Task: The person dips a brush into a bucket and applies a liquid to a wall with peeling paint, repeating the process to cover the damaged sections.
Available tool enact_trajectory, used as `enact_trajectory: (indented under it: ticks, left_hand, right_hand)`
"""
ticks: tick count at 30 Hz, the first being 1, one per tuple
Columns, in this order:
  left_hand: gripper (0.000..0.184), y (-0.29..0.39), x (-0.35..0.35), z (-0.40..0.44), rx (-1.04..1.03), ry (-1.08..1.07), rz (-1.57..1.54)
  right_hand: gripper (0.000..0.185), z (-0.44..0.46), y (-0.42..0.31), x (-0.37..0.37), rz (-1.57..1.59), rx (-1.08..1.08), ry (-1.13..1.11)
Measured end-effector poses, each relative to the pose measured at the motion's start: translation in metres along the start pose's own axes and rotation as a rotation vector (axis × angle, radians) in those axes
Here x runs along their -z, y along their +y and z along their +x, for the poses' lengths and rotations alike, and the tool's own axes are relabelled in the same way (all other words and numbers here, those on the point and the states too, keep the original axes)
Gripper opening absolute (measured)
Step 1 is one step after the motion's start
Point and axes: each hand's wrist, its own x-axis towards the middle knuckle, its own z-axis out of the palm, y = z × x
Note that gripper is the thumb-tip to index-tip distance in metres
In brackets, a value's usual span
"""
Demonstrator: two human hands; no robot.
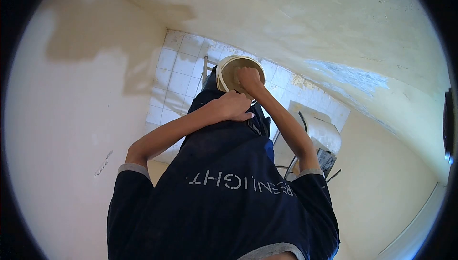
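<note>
A pale round bucket [261, 64] stands in front of my legs, its mouth turned up toward me. At its near rim is my left hand [234, 105], with fingers curled against the rim and thumb to the side. My right hand [249, 78] reaches down inside the bucket, closed like a fist. Whatever its fingers hold, if anything, is hidden. A whitish handle [223, 81] crosses the bucket's left side. The contents look brownish, but I cannot make them out.
White tiled floor [174, 76] lies below. Bare cream walls [71, 117] rise on both sides, with a bluish peeling patch [353, 76] at right. Part of a ladder-like frame [205, 69] stands left of the bucket. A white rounded fixture [323, 133] sits beyond my right forearm.
</note>
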Motion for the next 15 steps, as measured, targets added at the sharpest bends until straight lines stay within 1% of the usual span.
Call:
enact_trajectory:
  ticks: [3,5,6,7,8,10,12,15]
  left_hand:
    - [0.053,0.000,0.001,-0.002,0.005,0.005,-0.011]
    - [0.054,-0.001,0.000,-0.001,0.006,-0.001,-0.014]
    - [0.053,-0.002,-0.001,-0.001,-0.003,0.025,-0.013]
    - [0.053,-0.003,-0.003,0.000,-0.012,0.050,-0.012]
    - [0.053,-0.004,-0.005,0.001,-0.013,0.050,-0.013]
    - [0.053,0.001,0.006,-0.004,0.001,-0.008,-0.010]
    - [0.052,-0.001,0.003,-0.004,0.007,0.017,-0.016]
    - [0.052,-0.002,0.001,-0.003,0.006,0.038,-0.020]
  right_hand:
    - [0.012,0.004,0.000,-0.005,0.007,0.011,-0.044]
    - [0.010,0.002,0.000,-0.006,0.016,0.019,-0.027]
    - [0.016,0.001,-0.001,-0.006,0.028,0.027,-0.009]
    - [0.016,0.000,-0.001,-0.005,0.028,0.027,-0.011]
    - [0.010,0.000,0.000,-0.003,0.005,0.025,-0.027]
    - [0.012,0.001,0.001,-0.002,-0.020,0.024,-0.041]
    - [0.013,0.003,0.001,-0.002,-0.012,0.017,-0.059]
    - [0.012,0.001,0.000,-0.007,-0.008,0.013,-0.002]
